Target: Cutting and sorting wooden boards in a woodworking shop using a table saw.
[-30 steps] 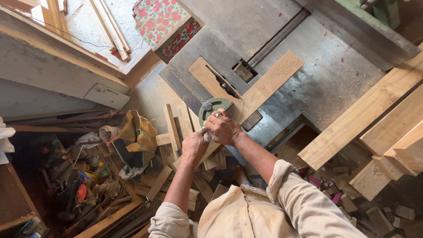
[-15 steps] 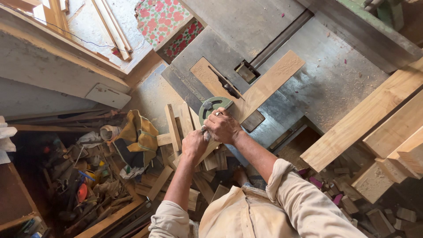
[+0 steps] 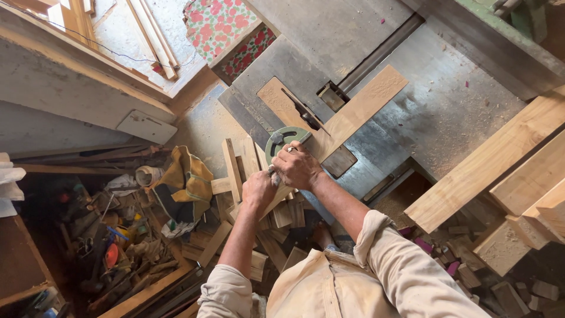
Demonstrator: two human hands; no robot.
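Note:
I look down on a grey metal table saw (image 3: 447, 112) dusted with sawdust. A light wooden plank (image 3: 359, 109) lies diagonally across it, beside the saw blade (image 3: 303, 112) in its wooden insert. A green half-round mitre gauge (image 3: 281, 140) sits at the plank's near end. My right hand (image 3: 299, 168) presses on the plank and the gauge. My left hand (image 3: 259, 189) grips the plank's near end, which sticks out past the table edge.
Long pale boards (image 3: 500, 159) are stacked at the right. Many offcut wood blocks (image 3: 259, 235) litter the floor below the saw. Cluttered tools and a yellow-green bag (image 3: 185, 179) lie at the left. A flowered cloth (image 3: 226, 26) lies past the saw.
Both hands with the plank and gauge stay almost where they were; any shift along the table is very slight.

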